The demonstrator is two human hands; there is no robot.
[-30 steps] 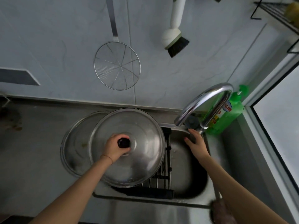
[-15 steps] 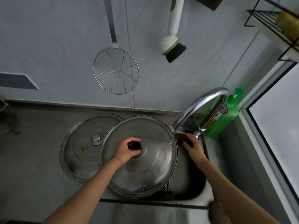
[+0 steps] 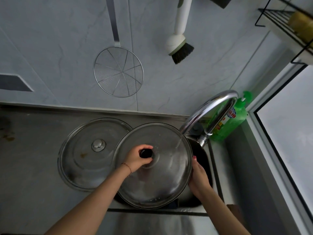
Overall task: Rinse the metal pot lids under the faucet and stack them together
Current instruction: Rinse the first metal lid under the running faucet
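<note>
1. On the grey steel surface (image 3: 30,167) at the left lies a large round metal lid with a silver knob (image 3: 88,154), flat, with brownish spots on its face.
2. On the wall above hangs a round wire skimmer (image 3: 118,72), and to its right a white-handled brush with black bristles (image 3: 180,46).
3. The left hand (image 3: 138,159) has its grip curled round the black knob (image 3: 145,153) of a second round shiny metal lid (image 3: 162,177), held over the sink (image 3: 215,168); this lid's left edge overlaps the first lid's right edge.
4. The held lid is wet and smooth, with droplets near its knob and bottom rim.
5. A thin stream of water falls from the curved chrome faucet (image 3: 210,109) onto the lid's upper right part.
6. The right hand (image 3: 199,178) touches the lid's right rim; its fingers go under the edge, so I cannot tell how far that grip is closed.
7. Behind the faucet stands a green plastic bottle of dish soap (image 3: 237,116); its label shows red Chinese characters, too partial to read in full.
8. At the far upper right, a black wire shelf (image 3: 279,19) carries a yellowish sponge (image 3: 301,24).
</note>
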